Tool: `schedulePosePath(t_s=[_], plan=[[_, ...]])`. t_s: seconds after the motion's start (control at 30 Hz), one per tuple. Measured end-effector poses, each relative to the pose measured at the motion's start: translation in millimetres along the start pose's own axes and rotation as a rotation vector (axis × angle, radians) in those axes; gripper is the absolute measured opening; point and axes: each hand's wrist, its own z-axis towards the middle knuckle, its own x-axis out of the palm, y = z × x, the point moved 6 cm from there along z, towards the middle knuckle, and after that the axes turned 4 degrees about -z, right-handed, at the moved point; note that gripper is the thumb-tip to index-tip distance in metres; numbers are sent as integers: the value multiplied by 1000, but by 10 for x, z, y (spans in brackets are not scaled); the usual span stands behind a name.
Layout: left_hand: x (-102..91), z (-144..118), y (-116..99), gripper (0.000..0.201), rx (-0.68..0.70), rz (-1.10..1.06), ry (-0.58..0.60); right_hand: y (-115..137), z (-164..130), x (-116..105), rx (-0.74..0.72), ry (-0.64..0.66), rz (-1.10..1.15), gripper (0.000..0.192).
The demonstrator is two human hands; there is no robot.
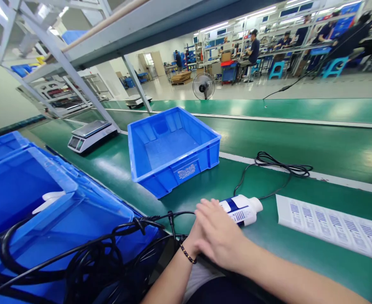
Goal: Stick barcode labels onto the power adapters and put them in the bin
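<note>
Green matting covers a long workbench (300, 147) in a bright factory hall, with white strips running across it and seated workers at benches far off to the right. At the near edge the right hand (219, 236) lies flat, fingers (209, 213) stretched out and pressed together, gripping nothing, and its fingertips rest on the near end of a white bottle (241, 209) with a blue label. That bottle lies on its side on the mat, cap pointing right. The left hand (194, 240), with a bead bracelet at the wrist, sits tucked under and behind the right one; it is mostly hidden and I cannot tell whether its fingers are curled or loose. Just right of the bottle a white sheet of barcode labels (331, 228) lies flat, apart from it. A thin black cable (281, 169) loops on the mat beyond the bottle. Farther left stands an empty blue crate (173, 173), near the hands but not touching them, and beyond it a weighing scale (89, 135). At the near left, larger blue bins (21, 181) sit with a bundle of thick black cords (78, 257) draped over them, close to the left wrist. Open mat spreads to the right and far side; a grey metal frame (59, 55) hangs overhead at left.
</note>
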Motion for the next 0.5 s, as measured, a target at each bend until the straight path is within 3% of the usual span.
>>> schedulePosePath(t_s=[0.1,0.17,0.27,0.37,0.5], plan=[[6,-22,43,65,9,-12,-52,48,183,367,-7,118,21,75],[-42,-10,50,63,21,-20,-44,-66,200,451,23,180,16,86],[-126,32,7,66,55,-32,-2,-362,86,374,42,258,-16,90],[-157,67,-70,59,84,-24,34,-819,-169,204,94,301,-64,84],[-151,74,-104,61,53,-47,58,-1488,-658,-32,279,213,-61,74]])
